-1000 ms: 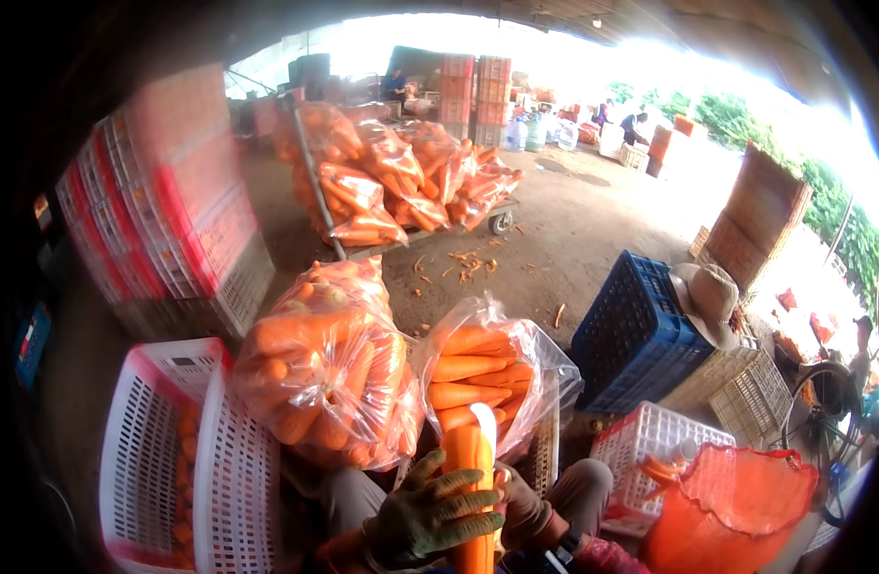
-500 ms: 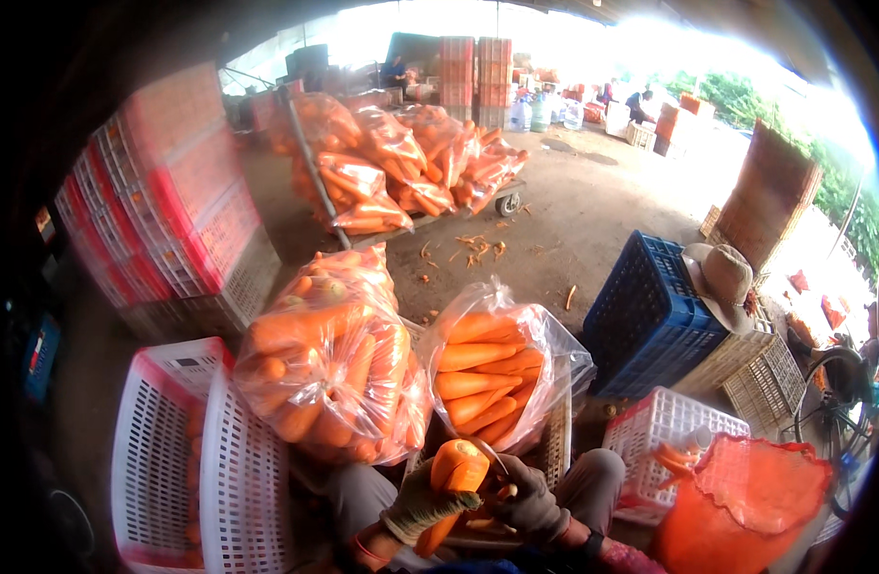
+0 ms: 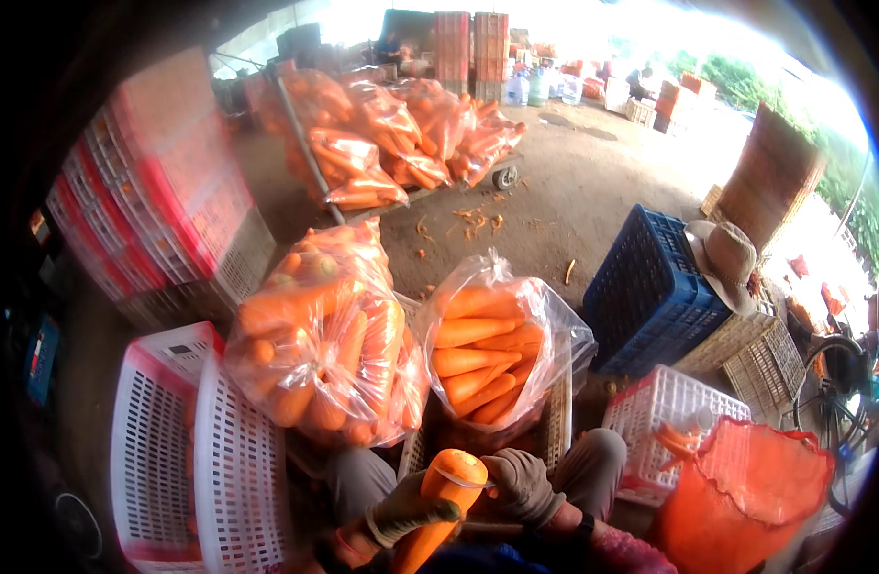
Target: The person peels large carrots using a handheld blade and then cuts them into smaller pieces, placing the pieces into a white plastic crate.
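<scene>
While the left hand [image 3: 404, 509] grips a carrot [image 3: 426, 541], the right hand [image 3: 527, 490] clasps a thin tool [image 3: 461, 481] against it. The crate's left edge [image 3: 411, 459] is near.

Thick orange carrot [image 3: 447, 486], tilted in your left hand [image 3: 401, 509]
You have its blunt end up, leaning right; a thin pale band [image 3: 470, 483], its kind unclear, crosses just below that end, beside your right hand [image 3: 525, 488].
</scene>
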The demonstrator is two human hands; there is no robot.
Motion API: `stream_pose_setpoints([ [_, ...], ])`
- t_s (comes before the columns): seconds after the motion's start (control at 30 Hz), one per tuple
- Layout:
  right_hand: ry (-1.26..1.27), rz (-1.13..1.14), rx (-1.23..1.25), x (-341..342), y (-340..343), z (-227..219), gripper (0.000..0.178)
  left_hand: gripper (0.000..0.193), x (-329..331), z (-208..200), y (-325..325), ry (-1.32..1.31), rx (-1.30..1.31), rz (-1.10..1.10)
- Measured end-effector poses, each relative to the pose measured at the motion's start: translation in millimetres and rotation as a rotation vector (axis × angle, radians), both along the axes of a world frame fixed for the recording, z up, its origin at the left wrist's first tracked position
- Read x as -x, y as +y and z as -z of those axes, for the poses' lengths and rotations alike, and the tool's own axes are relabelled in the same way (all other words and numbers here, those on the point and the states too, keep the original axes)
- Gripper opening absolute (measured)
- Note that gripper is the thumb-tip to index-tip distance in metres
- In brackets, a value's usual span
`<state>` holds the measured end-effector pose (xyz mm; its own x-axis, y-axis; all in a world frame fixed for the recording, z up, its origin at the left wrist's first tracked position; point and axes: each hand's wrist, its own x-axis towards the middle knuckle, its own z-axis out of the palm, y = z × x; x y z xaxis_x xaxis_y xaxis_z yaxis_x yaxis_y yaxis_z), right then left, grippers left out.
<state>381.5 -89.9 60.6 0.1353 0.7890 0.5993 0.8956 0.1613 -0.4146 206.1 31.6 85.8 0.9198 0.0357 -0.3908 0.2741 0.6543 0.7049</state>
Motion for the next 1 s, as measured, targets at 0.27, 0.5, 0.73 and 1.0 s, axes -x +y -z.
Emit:
stream_pose_setpoints([
  [0.27,0.117,0.074,0.087,8,-3,40,0.031,0.057,-14,-11,-16,-0.113,-0.581,-0.271],
  [0.5,0.153,0.121,0.288,4,-4,47,0.026,0.053,-12,5,-11,-0.050,-0.566,-0.136],
  [0.73,0.427,0.267,0.438,-3,-10,69,0.016,0.053,-36,-11,-5,-0.235,-0.628,-0.372],
  [1.0,2.019,-0.339,0.329,-11,12,-18,0.033,0.067,-43,-22,10,-0.084,-0.371,-0.279],
])
